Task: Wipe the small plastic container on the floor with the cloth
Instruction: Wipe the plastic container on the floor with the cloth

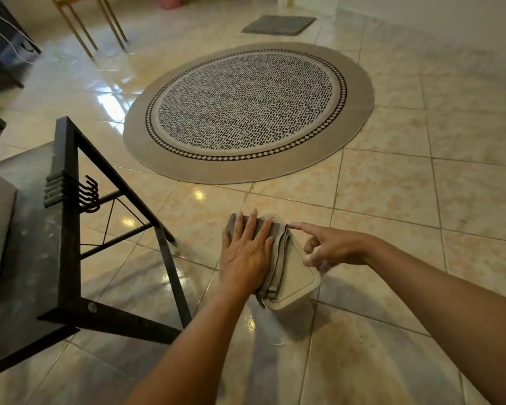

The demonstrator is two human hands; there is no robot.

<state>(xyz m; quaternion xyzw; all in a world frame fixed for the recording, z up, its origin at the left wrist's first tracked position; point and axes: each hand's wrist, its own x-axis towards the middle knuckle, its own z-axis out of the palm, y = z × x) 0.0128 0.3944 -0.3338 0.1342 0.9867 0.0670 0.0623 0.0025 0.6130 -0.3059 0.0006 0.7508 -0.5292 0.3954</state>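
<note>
Both bare forearms reach forward; the left hand (pixel 247 252) lies flat, palm down, fingers spread, while the right hand (pixel 332 247) points its forefinger leftward, other fingers curled.

I read this as a home, a living room or hall. Glossy beige marble-pattern floor tiles (pixel 392 185), a round beige rug with a black-and-white speckled centre (pixel 247 109), a small grey doormat (pixel 278 24) by a white wall, thin gold-coloured metal chair legs (pixel 85 27), and a black metal-framed table with side hooks (pixel 67 206) beside me. Nothing industrial.
</note>
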